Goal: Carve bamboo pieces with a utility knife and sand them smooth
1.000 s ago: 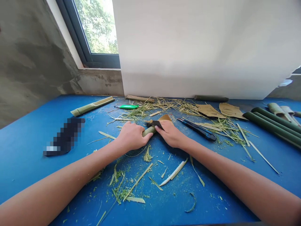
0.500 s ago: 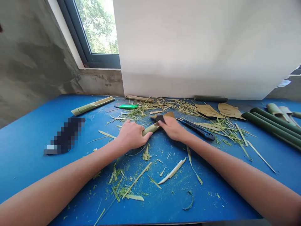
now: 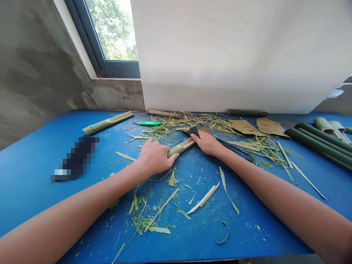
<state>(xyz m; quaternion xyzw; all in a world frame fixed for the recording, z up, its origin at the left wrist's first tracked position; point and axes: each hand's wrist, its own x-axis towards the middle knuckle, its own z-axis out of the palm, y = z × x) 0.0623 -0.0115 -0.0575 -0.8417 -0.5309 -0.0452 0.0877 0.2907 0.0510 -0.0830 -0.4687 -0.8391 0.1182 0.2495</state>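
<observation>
My left hand (image 3: 154,156) is wrapped round the near end of a pale, peeled bamboo piece (image 3: 179,148), whose cut-open part faces up toward the right. At its far end, my right hand (image 3: 206,142) grips a folded sheet of sandpaper (image 3: 194,131), dark on one face and brown on the other. The sandpaper lies at or against the bamboo's tip; the exact contact is hidden by the fingers. Just behind my right wrist lies a black and blue utility knife (image 3: 244,154).
On the blue table (image 3: 35,161) lie a green-handled cutter (image 3: 150,123), another cut bamboo piece (image 3: 108,123), a pixelated dark object (image 3: 77,157), brown sandpaper sheets (image 3: 244,127), green bamboo lengths (image 3: 319,145) and scattered shavings (image 3: 143,216). A white board (image 3: 233,55) stands behind.
My right hand and the sandpaper have shifted slightly right, along the bamboo toward its tip, baring more of its cut-open part. My left hand stays nearly still.
</observation>
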